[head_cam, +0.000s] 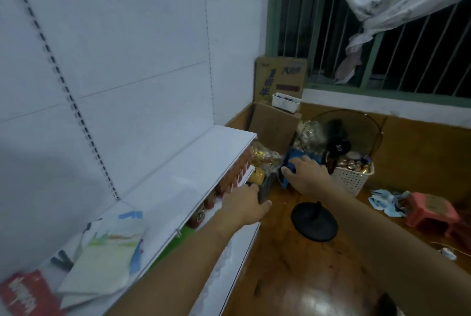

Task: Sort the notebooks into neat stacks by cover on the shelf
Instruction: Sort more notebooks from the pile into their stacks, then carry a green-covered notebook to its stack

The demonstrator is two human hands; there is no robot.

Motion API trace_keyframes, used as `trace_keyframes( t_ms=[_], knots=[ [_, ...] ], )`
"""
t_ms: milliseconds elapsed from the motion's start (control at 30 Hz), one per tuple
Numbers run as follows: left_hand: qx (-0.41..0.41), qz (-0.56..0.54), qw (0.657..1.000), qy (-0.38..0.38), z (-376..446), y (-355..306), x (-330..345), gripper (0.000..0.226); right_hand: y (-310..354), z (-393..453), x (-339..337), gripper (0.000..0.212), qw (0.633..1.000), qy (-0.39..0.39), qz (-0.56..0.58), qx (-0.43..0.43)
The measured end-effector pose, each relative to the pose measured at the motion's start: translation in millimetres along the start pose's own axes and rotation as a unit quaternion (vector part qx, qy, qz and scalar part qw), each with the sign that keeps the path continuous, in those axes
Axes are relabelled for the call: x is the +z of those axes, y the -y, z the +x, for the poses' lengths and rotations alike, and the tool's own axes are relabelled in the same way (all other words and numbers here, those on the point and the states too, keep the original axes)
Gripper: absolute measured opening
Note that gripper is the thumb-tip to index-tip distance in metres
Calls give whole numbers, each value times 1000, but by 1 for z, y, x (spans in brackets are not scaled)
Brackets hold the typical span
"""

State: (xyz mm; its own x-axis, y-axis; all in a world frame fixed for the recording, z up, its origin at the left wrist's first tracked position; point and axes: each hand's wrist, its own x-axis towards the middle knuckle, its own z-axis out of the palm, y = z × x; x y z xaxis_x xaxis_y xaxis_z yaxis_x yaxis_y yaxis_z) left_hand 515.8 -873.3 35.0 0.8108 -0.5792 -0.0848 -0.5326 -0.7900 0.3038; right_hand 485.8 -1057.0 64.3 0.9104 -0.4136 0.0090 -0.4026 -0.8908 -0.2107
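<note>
Notebooks: a loose, crooked pile of pale illustrated-cover notebooks (102,259) lay on your white metal shelf (178,175), a red-cover notebook (28,295) at its left end.
Left hand: your left hand (244,207) reached past the shelf's front edge, fingers curled around a dark upright object (265,188); what it was, I could not tell.
Right hand: your right hand (305,175) pressed down on a blue item (295,160) above the wooden floor (293,264), fingers bent over it.
Beyond: a white perforated plastic basket (353,179) stood just beside.
</note>
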Motion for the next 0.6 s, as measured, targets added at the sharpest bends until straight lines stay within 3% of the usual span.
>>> trace_keyframes(
  t_ms=[300,600],
  knots=[
    [-228,-1,973,-36,2,128,-24,54,157,83,54,54,968,51,-11,-244],
    [-458,-76,884,-57,-61,222,-11,44,272,97,123,50,889,115,-1,-443]
  ],
)
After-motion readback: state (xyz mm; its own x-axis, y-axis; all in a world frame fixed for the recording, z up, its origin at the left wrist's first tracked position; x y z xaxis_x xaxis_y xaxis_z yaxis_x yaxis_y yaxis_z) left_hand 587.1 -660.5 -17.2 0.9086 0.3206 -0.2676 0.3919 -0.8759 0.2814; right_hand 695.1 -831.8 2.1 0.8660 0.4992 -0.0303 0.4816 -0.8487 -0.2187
